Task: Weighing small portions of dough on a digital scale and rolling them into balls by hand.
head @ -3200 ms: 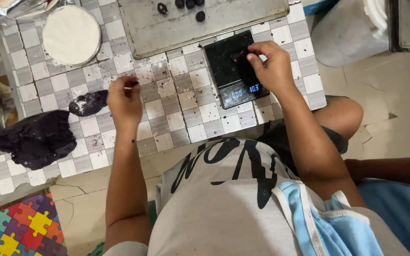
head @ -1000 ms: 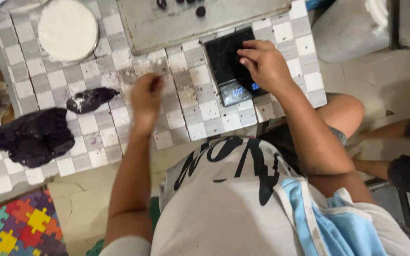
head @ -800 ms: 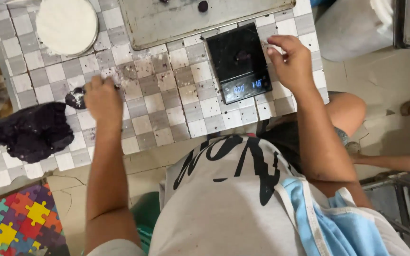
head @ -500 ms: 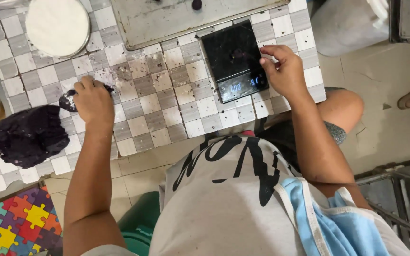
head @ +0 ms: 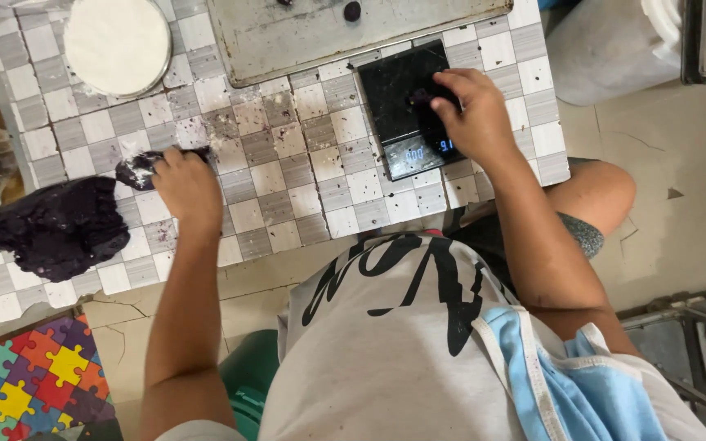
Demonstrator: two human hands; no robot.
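Tiled counter (head: 288, 175), dark purple dough (head: 55, 229), ragged lump

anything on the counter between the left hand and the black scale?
Head view: only bare checkered tile, smeared with dark stains, lies between the left hand and the black scale. The metal tray sits further back.

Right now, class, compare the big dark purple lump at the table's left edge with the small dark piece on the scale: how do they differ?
The big lump is a wide, ragged mass; the small piece is a tiny pinch. The big lump lies bare on the tiled table; the small piece sits on the black scale. No hand touches the big lump, though the left hand is near; the right hand fingers the small piece. Both look like the same dark purple dough.
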